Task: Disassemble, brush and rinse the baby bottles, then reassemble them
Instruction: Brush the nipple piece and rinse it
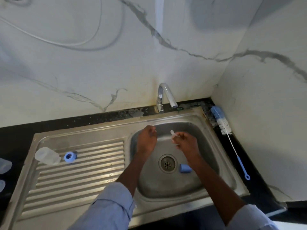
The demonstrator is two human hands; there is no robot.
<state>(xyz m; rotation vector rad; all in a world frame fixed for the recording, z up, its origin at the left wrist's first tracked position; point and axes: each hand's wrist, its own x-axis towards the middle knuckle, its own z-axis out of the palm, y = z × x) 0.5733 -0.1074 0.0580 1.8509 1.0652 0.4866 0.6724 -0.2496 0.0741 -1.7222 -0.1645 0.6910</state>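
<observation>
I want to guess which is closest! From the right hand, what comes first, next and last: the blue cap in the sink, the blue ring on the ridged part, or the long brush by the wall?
From the right hand, in the head view:
1. Blue cap: just below it, in the sink bowl beside the drain.
2. Brush: to the right, on the dark counter by the wall.
3. Blue ring: far left, on the ridged drainboard.

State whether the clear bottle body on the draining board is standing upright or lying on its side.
Lying on its side. The clear bottle body rests lengthwise on the draining board, beside the blue ring.
</observation>
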